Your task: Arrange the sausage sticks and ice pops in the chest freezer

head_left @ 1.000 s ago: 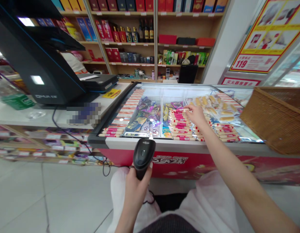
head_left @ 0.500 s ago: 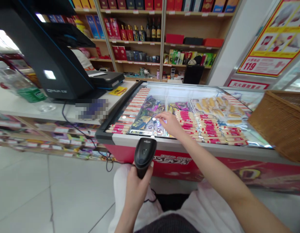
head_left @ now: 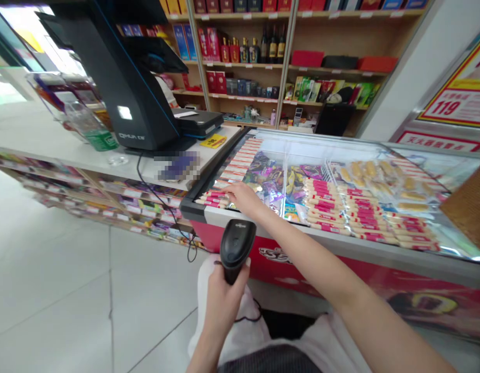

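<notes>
My left hand is wrapped round the handle of a black barcode scanner, its head tilted up toward the freezer. Across the front of a chest freezer reaches my right arm. My right hand is over the freezer's left front corner, fingers stretched left beside a small row of cream sausages with pink labels. Nothing shows held in it, though the palm side is hidden. Behind it runs a column of red-and-white packs. Purple ice-cream wrappers lie inside the freezer, right of that column.
More pink-labelled sausages and bagged yellow snacks cover the freezer's right side. A wicker basket stands at the right edge. Left are a checkout terminal, a plastic bottle and a cable.
My right hand has moved left, from above the wrapped ice creams to the sausages at the freezer's left corner. The view has turned left. The scanner stays in my left hand.
</notes>
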Demonstrator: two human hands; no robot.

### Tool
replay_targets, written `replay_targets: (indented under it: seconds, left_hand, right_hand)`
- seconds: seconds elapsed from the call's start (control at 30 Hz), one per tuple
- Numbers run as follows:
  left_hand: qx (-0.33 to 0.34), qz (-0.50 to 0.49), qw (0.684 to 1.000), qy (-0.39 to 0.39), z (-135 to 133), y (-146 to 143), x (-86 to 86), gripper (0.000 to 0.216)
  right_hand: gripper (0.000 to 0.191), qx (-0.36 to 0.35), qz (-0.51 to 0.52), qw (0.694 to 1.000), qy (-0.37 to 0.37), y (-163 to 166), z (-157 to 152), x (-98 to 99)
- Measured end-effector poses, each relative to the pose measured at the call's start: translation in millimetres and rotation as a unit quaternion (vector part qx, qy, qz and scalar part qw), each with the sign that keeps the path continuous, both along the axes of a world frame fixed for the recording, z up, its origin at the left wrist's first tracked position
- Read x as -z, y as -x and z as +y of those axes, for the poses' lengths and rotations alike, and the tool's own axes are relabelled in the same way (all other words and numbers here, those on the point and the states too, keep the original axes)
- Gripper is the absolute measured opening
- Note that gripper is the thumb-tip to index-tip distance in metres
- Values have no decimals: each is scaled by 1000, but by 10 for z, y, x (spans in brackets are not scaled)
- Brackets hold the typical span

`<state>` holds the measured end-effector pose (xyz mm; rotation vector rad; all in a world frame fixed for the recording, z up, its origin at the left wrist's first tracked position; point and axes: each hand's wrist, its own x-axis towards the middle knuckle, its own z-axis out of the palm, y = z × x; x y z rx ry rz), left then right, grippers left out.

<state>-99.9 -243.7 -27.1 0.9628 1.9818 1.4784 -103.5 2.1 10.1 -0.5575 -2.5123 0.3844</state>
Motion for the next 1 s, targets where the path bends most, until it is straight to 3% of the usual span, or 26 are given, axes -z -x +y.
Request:
replay_targets:
  seconds: [0.17, 0.33, 0.67, 1.0]
  left_hand:
    - [35, -28, 999, 30, -3, -5, 72, 44]
    - [46, -30, 998, 27, 1, -27, 68, 43]
    - [40, 7, 999, -8, 137, -264, -85, 38]
    - [50, 29, 998, -5, 251, -422, -125, 36]
  right_hand:
    - [27, 35, -25, 998, -39, -237, -3, -22]
    - [23, 68, -3, 998, -18, -579, -42, -6]
    - [23, 138, 164, 975, 61, -1492, -270, 25]
    - [18, 114, 215, 968, 63, -1612, -375, 71]
